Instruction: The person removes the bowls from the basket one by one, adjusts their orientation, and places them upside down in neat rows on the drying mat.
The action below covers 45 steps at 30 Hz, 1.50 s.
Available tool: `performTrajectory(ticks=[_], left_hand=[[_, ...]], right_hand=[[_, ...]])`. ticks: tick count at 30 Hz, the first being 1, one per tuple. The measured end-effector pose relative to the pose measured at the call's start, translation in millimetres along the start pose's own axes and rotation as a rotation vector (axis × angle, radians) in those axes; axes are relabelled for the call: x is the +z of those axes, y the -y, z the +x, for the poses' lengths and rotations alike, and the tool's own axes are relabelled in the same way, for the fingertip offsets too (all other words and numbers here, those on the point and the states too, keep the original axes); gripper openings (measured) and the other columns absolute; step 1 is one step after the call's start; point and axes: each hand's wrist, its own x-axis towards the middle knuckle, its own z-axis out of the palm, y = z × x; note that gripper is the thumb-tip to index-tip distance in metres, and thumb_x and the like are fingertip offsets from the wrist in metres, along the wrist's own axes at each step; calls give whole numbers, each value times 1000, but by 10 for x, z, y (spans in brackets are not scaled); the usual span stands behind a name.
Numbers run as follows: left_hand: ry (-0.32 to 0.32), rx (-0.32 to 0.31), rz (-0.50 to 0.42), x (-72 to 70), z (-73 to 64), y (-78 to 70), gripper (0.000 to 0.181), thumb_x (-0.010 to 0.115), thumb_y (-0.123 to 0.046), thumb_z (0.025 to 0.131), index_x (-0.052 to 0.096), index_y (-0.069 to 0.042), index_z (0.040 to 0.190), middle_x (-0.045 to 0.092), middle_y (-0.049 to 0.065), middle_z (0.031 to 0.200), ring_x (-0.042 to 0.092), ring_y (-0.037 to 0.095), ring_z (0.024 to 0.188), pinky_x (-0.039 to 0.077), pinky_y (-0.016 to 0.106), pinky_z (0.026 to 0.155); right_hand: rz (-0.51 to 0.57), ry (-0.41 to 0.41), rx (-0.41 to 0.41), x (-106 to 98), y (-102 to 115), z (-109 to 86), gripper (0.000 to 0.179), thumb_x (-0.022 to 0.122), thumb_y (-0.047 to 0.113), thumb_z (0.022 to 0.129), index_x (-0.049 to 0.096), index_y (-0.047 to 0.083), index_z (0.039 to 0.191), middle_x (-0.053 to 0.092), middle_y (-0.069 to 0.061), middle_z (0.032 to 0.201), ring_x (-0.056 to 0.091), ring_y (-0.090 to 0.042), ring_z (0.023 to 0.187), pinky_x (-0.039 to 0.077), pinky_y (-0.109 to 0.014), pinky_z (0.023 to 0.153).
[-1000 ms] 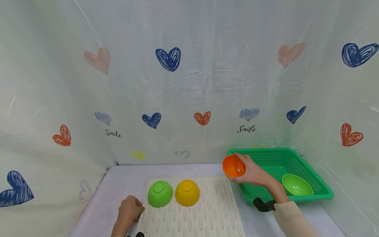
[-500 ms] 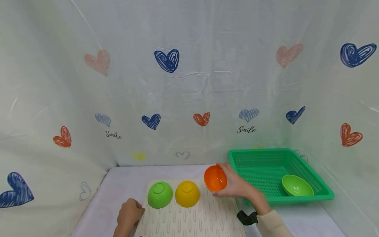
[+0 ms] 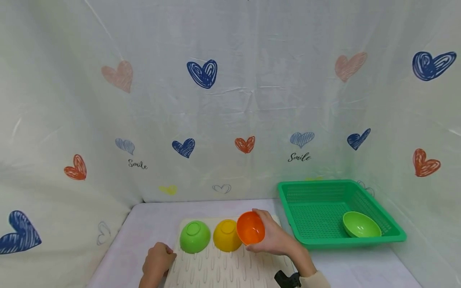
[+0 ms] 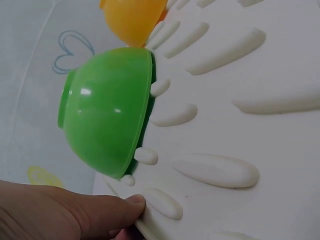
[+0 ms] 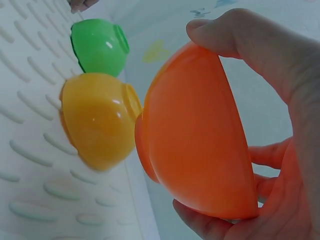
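My right hand [image 3: 270,236] grips an orange bowl [image 3: 250,228] by its rim, thumb on one side and fingers on the other. The bowl is tilted, its hollow toward the head camera, and overlaps the yellow bowl [image 3: 226,236] in that view. Upside down on the white ridged drying mat [image 3: 216,268] sit this yellow bowl and a green bowl [image 3: 195,237] to its left. At the mat's left edge, my left hand [image 3: 158,261] pinches the border, with the thumb [image 4: 112,212] on top in the left wrist view; its other fingers are mostly hidden.
A green plastic basket [image 3: 306,241] stands at the right, with a light green bowl [image 3: 361,225] lying tilted inside. A white table [image 3: 119,256] carries everything. Behind it hangs a white sheet [image 3: 216,112] printed with hearts.
My right hand has carried the orange bowl left and nearer, from the basket's left edge to over the mat beside the yellow bowl. The left hand stays at the mat's edge.
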Motion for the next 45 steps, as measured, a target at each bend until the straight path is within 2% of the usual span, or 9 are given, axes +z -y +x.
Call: performTrajectory(ticks=[7, 14, 21, 25, 30, 34, 39, 42, 45], left_hand=[[2, 49, -1, -23, -41, 28, 9, 65, -5, 83, 68, 3, 86, 65, 11, 73, 59, 22, 60, 47, 34, 48], [-7, 133, -31, -182, -75, -18, 23, 58, -4, 86, 68, 7, 104, 69, 17, 90, 65, 26, 75, 54, 39, 61], [-170, 304, -241, -264, -217, -296, 28, 59, -7, 87, 69, -1, 112, 72, 14, 100, 69, 31, 89, 57, 37, 69], [-160, 325, -460, -198, -281, -520, 30, 60, -7, 89, 67, -8, 117, 70, 13, 108, 70, 27, 93, 58, 31, 71], [-27, 284, -784, -63, -369, -768, 31, 64, -11, 91, 63, -9, 122, 64, 16, 115, 68, 27, 95, 59, 28, 72], [112, 270, -903, 54, -465, -985, 45, 68, -32, 90, 60, -7, 126, 65, 16, 116, 68, 26, 94, 59, 30, 78], [481, 310, -1020, 202, -596, -1181, 70, 59, -54, 90, 51, -1, 135, 65, 18, 120, 69, 29, 100, 58, 39, 82], [709, 335, -1092, 297, -649, -1215, 70, 53, -55, 93, 47, -3, 138, 66, 18, 118, 69, 31, 101, 56, 46, 84], [875, 338, -1151, 405, -661, -1205, 67, 47, -55, 95, 43, -7, 141, 65, 18, 122, 68, 32, 103, 55, 50, 87]], right_hand=[[-13, 9, 13, 28, 30, -42, 105, 83, 48, 66, 28, 15, 148, 40, -5, 141, 51, -24, 114, 59, -38, 78], [-38, 9, 6, 56, 5, -47, 104, 82, 50, 65, 29, 14, 147, 41, -5, 140, 52, -22, 113, 58, -37, 78], [-28, 22, -7, 35, 78, -61, 105, 81, 54, 65, 28, 16, 148, 40, -3, 142, 51, -21, 114, 58, -37, 79], [-48, 11, -30, -7, 150, -67, 105, 81, 54, 65, 29, 17, 148, 40, -2, 142, 51, -20, 114, 58, -35, 78], [-41, 14, -38, -56, 236, -100, 105, 82, 53, 65, 28, 19, 148, 39, 0, 142, 51, -20, 114, 59, -33, 75], [-46, 12, -64, -90, 302, -123, 104, 82, 53, 65, 28, 20, 148, 38, 2, 142, 51, -19, 113, 58, -29, 76], [-31, 23, -109, -126, 387, -145, 104, 83, 50, 65, 27, 21, 148, 37, 3, 143, 52, -17, 112, 56, -26, 78], [3, 48, -124, -130, 429, -152, 105, 84, 45, 66, 25, 22, 149, 35, 3, 143, 52, -17, 112, 55, -27, 79], [22, 71, -127, -126, 443, -157, 104, 84, 41, 67, 24, 22, 150, 35, 2, 143, 52, -17, 112, 55, -26, 79]])
